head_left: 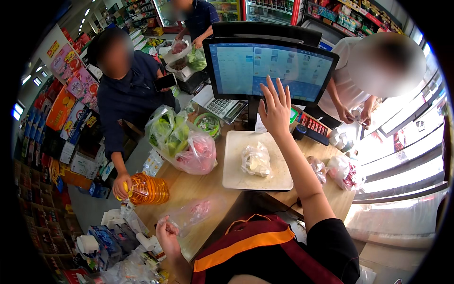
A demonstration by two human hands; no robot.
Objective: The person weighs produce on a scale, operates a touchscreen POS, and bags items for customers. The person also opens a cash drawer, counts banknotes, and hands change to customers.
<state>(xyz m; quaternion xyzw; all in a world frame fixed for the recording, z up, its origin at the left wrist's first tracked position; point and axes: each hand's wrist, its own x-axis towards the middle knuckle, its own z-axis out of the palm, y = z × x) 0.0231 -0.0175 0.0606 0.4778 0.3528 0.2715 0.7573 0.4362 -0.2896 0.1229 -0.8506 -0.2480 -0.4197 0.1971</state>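
Observation:
My left hand [166, 234] grips the end of a thin clear plastic bag [188, 218] over the wooden counter. Something pinkish [201, 208], too blurred to identify, shows through that bag. Raised with its fingers apart, my right hand [276, 112] is in front of the lit touchscreen monitor [230, 65]; whether a fingertip touches the glass cannot be made out. Below my right forearm, a pale weighing plate [234, 177] bears a knotted clear bag with whitish contents [256, 161].
Bags of green vegetables and pink contents [181, 142] crowd the counter [216, 202]. At left, a person [117, 96] grasps an amber oil jug [150, 189] and holds a phone [165, 82]. Another person [354, 103] stands right, near more bagged goods [345, 172]. A calculator [223, 106] lies behind.

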